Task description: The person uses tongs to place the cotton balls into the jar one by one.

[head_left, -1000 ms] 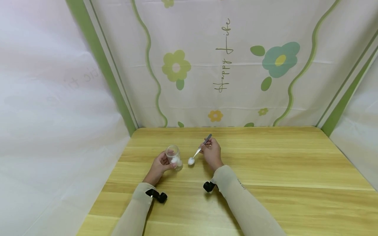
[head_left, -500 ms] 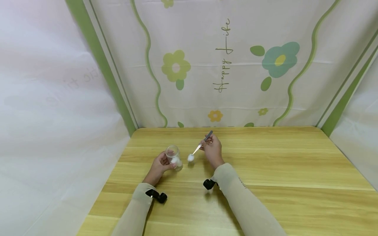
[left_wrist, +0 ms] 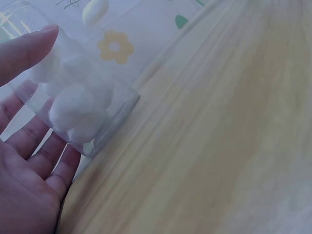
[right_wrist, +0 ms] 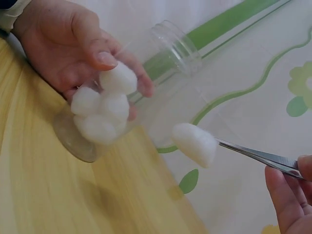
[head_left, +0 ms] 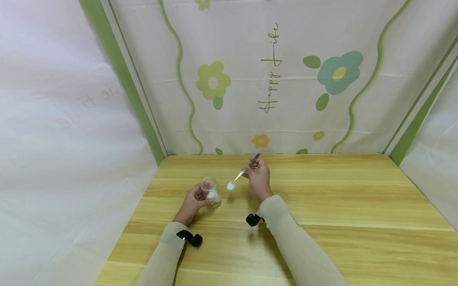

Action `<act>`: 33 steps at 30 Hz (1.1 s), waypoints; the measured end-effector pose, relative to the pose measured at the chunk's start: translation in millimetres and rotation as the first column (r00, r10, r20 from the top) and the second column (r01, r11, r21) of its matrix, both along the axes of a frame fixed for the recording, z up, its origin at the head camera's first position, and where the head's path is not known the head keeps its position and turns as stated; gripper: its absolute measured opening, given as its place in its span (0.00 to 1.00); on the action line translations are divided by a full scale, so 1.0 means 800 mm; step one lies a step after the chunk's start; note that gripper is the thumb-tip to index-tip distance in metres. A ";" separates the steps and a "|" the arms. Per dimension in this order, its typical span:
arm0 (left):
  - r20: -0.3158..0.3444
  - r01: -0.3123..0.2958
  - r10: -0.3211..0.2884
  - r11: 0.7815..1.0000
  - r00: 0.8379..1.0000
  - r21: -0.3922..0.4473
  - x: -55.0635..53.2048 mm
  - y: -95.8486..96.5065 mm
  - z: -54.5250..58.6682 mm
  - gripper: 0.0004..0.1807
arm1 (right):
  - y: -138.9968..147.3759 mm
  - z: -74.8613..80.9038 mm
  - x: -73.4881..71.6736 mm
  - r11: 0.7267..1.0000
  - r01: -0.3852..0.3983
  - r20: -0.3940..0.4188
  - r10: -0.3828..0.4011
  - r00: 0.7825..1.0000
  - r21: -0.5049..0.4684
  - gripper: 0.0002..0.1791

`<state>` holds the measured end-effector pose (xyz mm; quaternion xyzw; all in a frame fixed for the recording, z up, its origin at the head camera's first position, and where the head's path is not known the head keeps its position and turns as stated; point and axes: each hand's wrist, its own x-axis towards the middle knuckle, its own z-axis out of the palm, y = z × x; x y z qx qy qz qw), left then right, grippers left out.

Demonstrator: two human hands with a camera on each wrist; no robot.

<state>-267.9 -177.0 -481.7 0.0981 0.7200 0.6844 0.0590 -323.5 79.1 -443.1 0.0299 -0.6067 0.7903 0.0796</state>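
My left hand (head_left: 189,205) grips a clear, open-topped jar (head_left: 209,184) standing on the table. Several white cotton balls (right_wrist: 114,107) lie in the jar's lower part, seen through its wall in both wrist views. To the right, my right hand (head_left: 260,179) pinches metal tweezers (head_left: 240,174) with a grey handle end. One cotton ball (right_wrist: 195,144) is held at the tweezers' tips, raised above the table beside the jar, lower than its rim. In the left wrist view that cotton ball (left_wrist: 95,11) shows past the jar at the top.
The wooden table (head_left: 322,206) reaches back to a white curtain (head_left: 236,47) printed with flowers and lettering. Another white curtain (head_left: 64,159) hangs along the left edge. A black wrist camera (head_left: 191,238) sits on the left sleeve, a second camera (head_left: 253,219) on the right sleeve.
My right hand has risen and moved slightly away from me, lifting the cotton ball in the tweezers off the table. The left hand and jar have stayed in place.
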 end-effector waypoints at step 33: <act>-0.049 -0.031 0.031 0.999 0.998 0.014 -0.015 -0.008 -0.035 0.35 | -0.017 0.044 -0.005 0.999 0.007 -0.044 -0.009 0.999 -0.043 0.15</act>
